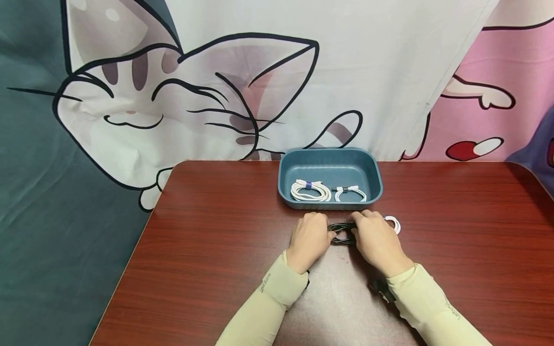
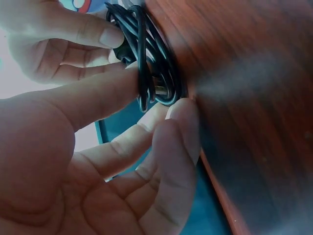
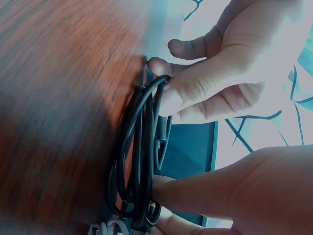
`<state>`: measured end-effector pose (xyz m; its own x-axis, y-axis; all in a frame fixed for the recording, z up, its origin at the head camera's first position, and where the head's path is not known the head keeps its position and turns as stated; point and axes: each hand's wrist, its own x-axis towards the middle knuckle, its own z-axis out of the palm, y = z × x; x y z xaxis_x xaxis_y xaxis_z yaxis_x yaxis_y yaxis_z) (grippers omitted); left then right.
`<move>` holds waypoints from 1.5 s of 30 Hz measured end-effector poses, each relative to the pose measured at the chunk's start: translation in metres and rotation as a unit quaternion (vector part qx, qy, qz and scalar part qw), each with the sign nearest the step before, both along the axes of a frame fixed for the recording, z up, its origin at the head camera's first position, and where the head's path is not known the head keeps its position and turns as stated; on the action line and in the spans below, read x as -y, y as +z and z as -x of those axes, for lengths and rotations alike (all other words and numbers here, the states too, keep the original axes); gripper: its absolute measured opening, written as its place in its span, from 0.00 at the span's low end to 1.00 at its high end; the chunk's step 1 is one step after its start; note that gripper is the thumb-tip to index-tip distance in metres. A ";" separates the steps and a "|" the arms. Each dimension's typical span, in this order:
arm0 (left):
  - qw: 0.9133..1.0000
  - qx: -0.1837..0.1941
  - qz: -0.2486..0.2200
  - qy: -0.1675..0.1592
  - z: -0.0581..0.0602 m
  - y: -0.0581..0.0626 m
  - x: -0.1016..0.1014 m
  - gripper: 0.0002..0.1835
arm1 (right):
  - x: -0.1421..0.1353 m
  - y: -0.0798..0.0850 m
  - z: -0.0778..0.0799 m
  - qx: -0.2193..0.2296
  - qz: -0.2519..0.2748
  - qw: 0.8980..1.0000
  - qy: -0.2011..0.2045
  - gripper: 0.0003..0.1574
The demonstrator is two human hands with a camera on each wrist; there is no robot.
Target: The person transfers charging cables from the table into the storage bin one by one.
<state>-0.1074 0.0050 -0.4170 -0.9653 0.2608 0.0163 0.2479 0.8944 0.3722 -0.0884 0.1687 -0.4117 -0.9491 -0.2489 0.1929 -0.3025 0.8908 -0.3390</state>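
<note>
While both the left hand (image 1: 308,240) and right hand (image 1: 375,239) pinch the black cable (image 1: 342,233) at the tray's (image 1: 285,185) six o'clock, loose fingers could let its loops spring apart.

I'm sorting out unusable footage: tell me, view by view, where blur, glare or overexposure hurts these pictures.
Head view: evenly lit and sharp, black cable and blue tray clear. Left wrist view: left hand fills the frame, table smeared and soft. Right wrist view: right hand and backdrop washed out, wood blurred.
</note>
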 end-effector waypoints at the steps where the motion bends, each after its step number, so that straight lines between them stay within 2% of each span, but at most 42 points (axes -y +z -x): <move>1: 1.000 0.000 -0.001 0.000 0.000 0.000 0.000 0.15 | 0.000 0.000 0.000 0.001 0.001 1.000 0.000 0.13; 7: 1.000 -0.005 -0.012 -0.002 -0.001 0.001 0.001 0.15 | -0.002 0.001 0.001 0.007 0.008 1.000 0.010 0.16; 14: 0.999 0.008 -0.032 0.004 0.000 0.002 0.002 0.14 | -0.005 0.001 0.003 0.028 0.010 0.999 0.024 0.13; 21: 0.999 0.005 -0.032 -0.015 0.001 0.002 0.004 0.24 | -0.007 0.004 0.003 0.053 0.013 0.998 0.033 0.12; 25: 0.999 0.000 -0.035 -0.021 0.001 0.002 0.004 0.26 | -0.008 0.005 0.003 0.056 0.015 0.997 0.041 0.12; 32: 0.998 0.006 -0.060 -0.017 0.002 0.001 0.005 0.21 | -0.009 0.007 0.003 0.061 0.031 0.997 0.045 0.11; 45: 0.997 0.006 -0.070 -0.018 0.004 0.003 0.007 0.14 | -0.008 0.007 0.004 0.056 0.051 0.996 0.048 0.10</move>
